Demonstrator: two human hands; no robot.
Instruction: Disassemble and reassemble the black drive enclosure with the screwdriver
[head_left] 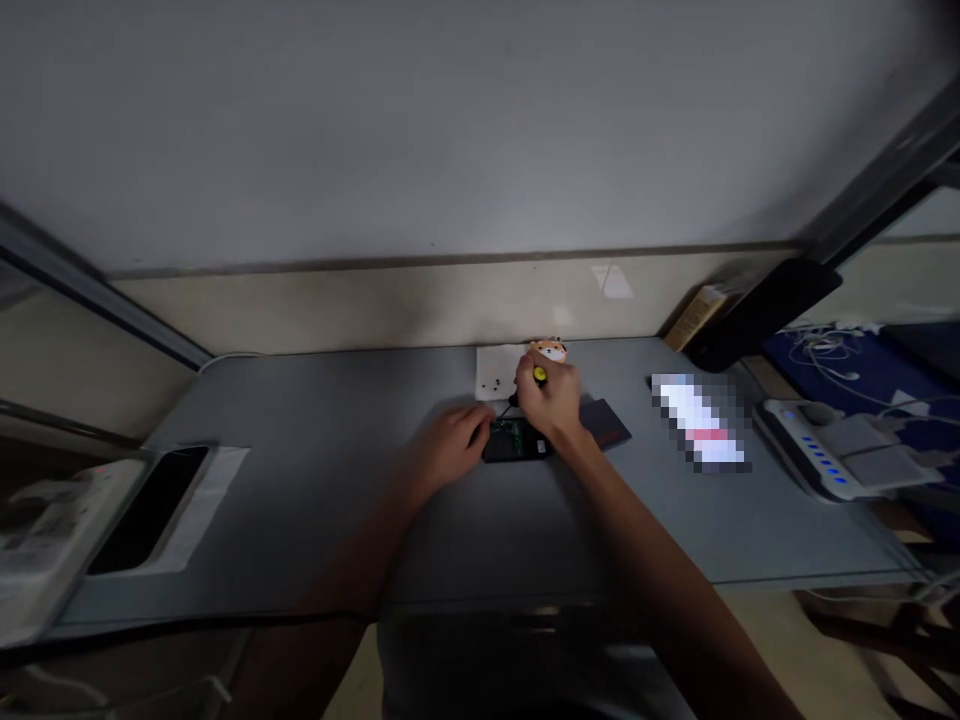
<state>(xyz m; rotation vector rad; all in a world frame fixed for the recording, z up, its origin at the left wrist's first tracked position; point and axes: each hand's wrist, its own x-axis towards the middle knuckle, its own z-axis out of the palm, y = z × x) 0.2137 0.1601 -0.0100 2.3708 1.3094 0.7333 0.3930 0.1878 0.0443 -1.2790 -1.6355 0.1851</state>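
A small black electronic device (516,446) lies on the desk with a green circuit board showing in its upper part. My left hand (452,441) grips its left edge, fingers closed and fingertips by the board's upper left corner. A screwdriver (540,374) with a yellow-and-black handle is wrapped in my right hand (553,396). Its thin shaft slants down to the left towards the board; the tip is too small to make out. Behind the device, several tiny dark pieces, probably screws, lie on a white sheet (489,366). A flat dark panel (611,424) rests right of the device, partly behind my right wrist.
An orange-and-white animal figure (551,350) stands behind my right hand. Rightward are a blurred-out lit screen (697,425), a power strip (806,455) with plugs, and a black upright object (765,312). A dark phone (154,508) lies at the left on white paper.
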